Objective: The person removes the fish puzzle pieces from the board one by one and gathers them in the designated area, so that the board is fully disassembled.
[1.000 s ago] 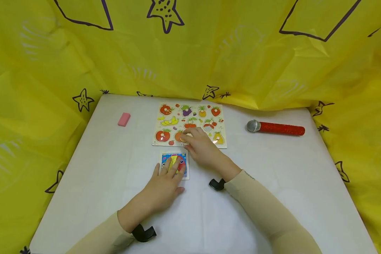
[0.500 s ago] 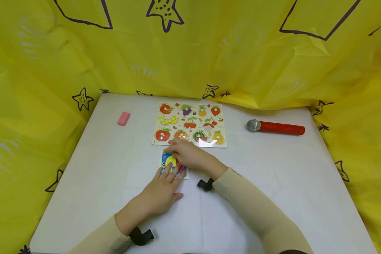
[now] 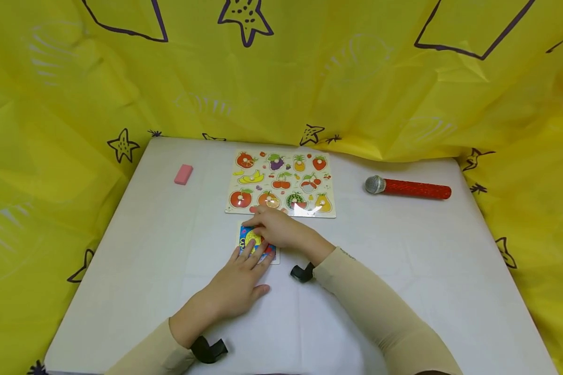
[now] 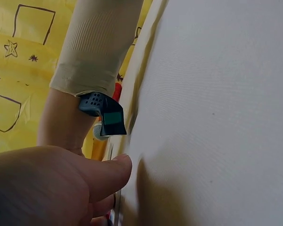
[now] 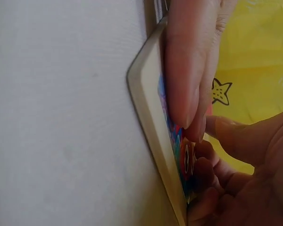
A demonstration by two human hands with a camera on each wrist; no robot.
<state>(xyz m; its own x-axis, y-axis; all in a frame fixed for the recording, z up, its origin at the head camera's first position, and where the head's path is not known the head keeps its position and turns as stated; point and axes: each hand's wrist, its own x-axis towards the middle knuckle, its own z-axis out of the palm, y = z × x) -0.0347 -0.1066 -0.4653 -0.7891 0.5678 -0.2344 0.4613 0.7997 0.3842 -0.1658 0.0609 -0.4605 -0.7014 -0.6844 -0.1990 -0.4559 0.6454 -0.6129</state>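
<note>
A small square picture puzzle lies on the table, printed with a yellow and red fish on blue. My left hand rests on its near part with straight, spread fingers. My right hand is at the far edge, its thumb and fingers bent over the board and hiding that side. In the right wrist view, the pale rim of the puzzle shows beside the left fingertips, with the right thumb bent close above. The left wrist view shows the left thumb held off to the side.
Just beyond lies a fruit knob puzzle. A pink block is at the far left, and a red microphone at the far right. Yellow cloth hangs behind the white table.
My right hand has come back from the fruit puzzle's near edge to the far edge of the fish puzzle, then stayed there. The left hand has kept its place with only a slight shift.
</note>
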